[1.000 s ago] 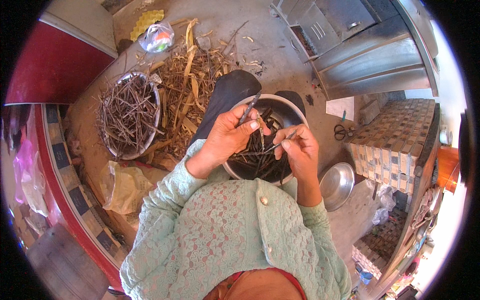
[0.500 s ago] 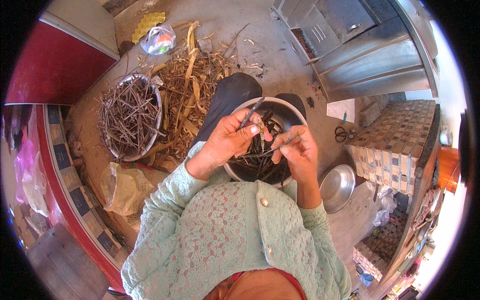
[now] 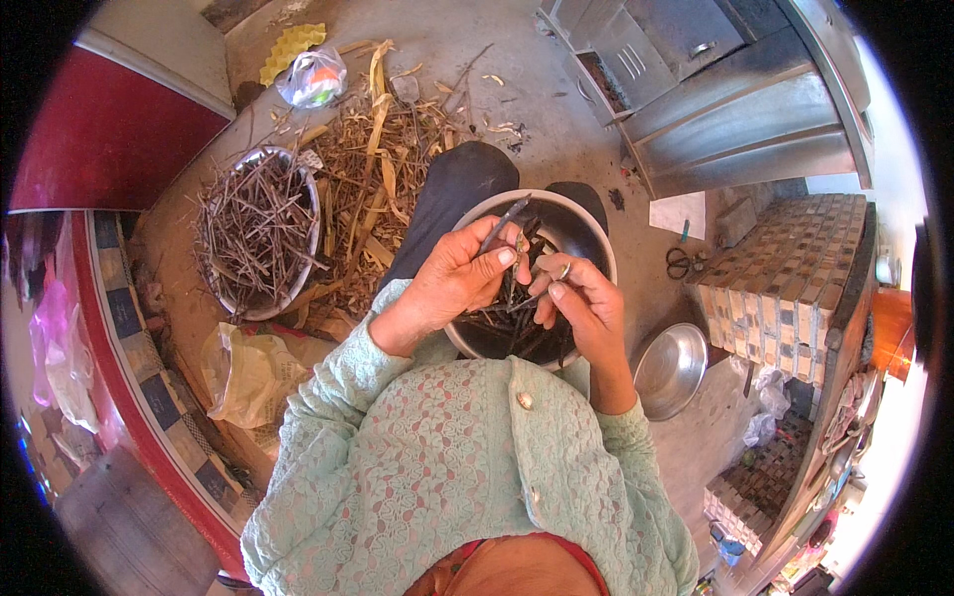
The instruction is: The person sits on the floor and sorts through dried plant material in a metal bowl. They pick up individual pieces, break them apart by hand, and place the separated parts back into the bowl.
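A light-rimmed basin (image 3: 608,248) sits between my knees, holding dark, thin, twig-like pieces (image 3: 502,333). Above it, my left hand (image 3: 459,268) is closed around a slim dark rod-shaped tool (image 3: 505,221) that points up and away. A short dark piece also shows at its fingertips. Close beside it, my right hand (image 3: 588,303) pinches a thin dark twig-like piece (image 3: 563,271) with a pale end. The fingertips of both hands nearly meet. My fingers hide part of what they hold and some of the basin's contents.
To the left stands a tub (image 3: 316,214) heaped with brown twigs. Dry husks and stalks (image 3: 363,169) litter the floor beside it. A pale plastic bag (image 3: 248,372) lies nearer. At right are a shiny metal basin (image 3: 671,372), scissors (image 3: 679,263) and a tiled block (image 3: 780,283).
My right hand has shifted slightly left, closer to my left hand. The piece in its fingers now sits higher and shows a pale end. My left hand has hardly moved.
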The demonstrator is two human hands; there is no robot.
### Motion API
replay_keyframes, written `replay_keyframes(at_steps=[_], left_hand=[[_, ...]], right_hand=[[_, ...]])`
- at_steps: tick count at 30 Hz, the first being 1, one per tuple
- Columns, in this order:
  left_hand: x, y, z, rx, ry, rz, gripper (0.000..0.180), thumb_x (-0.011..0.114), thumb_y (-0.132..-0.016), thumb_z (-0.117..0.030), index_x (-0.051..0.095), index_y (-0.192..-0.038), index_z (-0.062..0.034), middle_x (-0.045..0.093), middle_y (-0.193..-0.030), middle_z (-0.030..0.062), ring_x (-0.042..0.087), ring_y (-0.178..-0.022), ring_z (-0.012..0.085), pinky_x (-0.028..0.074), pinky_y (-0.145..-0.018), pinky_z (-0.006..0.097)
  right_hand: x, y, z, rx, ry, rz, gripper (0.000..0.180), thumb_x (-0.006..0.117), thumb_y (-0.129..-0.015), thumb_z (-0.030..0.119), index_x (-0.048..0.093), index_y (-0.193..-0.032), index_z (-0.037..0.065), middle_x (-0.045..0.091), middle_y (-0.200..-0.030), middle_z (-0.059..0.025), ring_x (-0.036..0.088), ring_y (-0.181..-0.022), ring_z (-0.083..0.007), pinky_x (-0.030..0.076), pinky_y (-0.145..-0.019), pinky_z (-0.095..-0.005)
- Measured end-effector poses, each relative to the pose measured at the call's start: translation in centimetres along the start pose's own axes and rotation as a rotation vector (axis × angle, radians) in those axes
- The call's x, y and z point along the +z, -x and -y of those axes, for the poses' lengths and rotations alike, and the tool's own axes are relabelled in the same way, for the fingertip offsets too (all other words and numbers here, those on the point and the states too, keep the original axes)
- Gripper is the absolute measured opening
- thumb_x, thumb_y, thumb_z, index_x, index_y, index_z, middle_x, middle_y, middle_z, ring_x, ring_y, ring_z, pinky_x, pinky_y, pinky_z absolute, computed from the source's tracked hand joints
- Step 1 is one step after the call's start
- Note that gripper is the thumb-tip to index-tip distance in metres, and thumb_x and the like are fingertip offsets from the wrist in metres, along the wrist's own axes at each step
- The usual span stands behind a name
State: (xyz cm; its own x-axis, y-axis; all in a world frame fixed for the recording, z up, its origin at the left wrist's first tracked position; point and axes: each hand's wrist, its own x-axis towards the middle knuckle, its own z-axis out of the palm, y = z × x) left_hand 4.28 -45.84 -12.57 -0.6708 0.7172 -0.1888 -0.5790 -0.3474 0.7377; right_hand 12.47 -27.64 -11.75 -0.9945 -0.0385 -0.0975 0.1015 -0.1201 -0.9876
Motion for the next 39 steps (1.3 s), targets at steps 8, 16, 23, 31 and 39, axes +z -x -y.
replay_keyframes(at_steps=[8, 16, 23, 31, 39], left_hand=[[-0.1, 0.1, 0.2, -0.018, -0.011, -0.021, 0.017, 0.048, -0.096, -0.016, 0.052, -0.109, -0.0049, 0.056, -0.079, 0.0030, 0.031, -0.043, 0.0018, 0.022, -0.038, 0.018], [0.3, 0.0, 0.1, -0.053, -0.044, -0.016, 0.018, 0.049, -0.096, -0.018, 0.052, -0.108, -0.0053, 0.054, -0.078, 0.0007, 0.031, -0.045, 0.0008, 0.022, -0.040, 0.017], [0.2, -0.2, 0.1, -0.036, -0.282, 0.004, 0.020, 0.049, -0.096, -0.022, 0.056, -0.103, -0.0044, 0.057, -0.074, -0.0017, 0.032, -0.047, -0.0001, 0.023, -0.042, 0.017], [0.3, -0.1, -0.3, -0.069, -0.297, 0.095, 0.022, 0.049, -0.097, -0.022, 0.059, -0.105, -0.0042, 0.058, -0.073, -0.0018, 0.032, -0.050, -0.0005, 0.023, -0.044, 0.016], [0.3, -0.1, 0.0, -0.063, -0.285, 0.089, 0.023, 0.047, -0.097, -0.023, 0.060, -0.101, -0.0046, 0.056, -0.071, -0.0028, 0.031, -0.049, -0.0003, 0.022, -0.044, 0.017]], right_hand=[[-0.2, 0.0, -0.6, -0.013, -0.051, -0.083, 0.030, 0.043, -0.093, 0.004, 0.048, -0.123, 0.000, 0.060, -0.091, -0.0092, 0.059, -0.066, -0.0108, 0.047, -0.056, -0.0212], [-1.0, 0.3, -0.3, -0.012, -0.102, -0.129, 0.025, 0.044, -0.092, 0.004, 0.050, -0.116, 0.001, 0.061, -0.092, -0.0107, 0.057, -0.063, -0.0110, 0.045, -0.053, -0.0212], [-1.2, 0.1, -0.5, -0.011, -0.167, -0.087, 0.022, 0.045, -0.091, 0.005, 0.052, -0.111, 0.001, 0.062, -0.091, -0.0108, 0.053, -0.059, -0.0093, 0.042, -0.050, -0.0204], [-0.6, -0.8, 0.1, -0.070, -0.097, -0.021, 0.018, 0.048, -0.092, 0.011, 0.058, -0.102, -0.001, 0.057, -0.093, -0.0068, 0.047, -0.056, -0.0060, 0.037, -0.047, -0.0198], [0.2, -1.2, 0.7, 0.091, -0.123, -0.112, 0.019, 0.052, -0.093, 0.011, 0.058, -0.105, -0.002, 0.057, -0.088, -0.0057, 0.044, -0.053, -0.0053, 0.034, -0.046, -0.0182]])
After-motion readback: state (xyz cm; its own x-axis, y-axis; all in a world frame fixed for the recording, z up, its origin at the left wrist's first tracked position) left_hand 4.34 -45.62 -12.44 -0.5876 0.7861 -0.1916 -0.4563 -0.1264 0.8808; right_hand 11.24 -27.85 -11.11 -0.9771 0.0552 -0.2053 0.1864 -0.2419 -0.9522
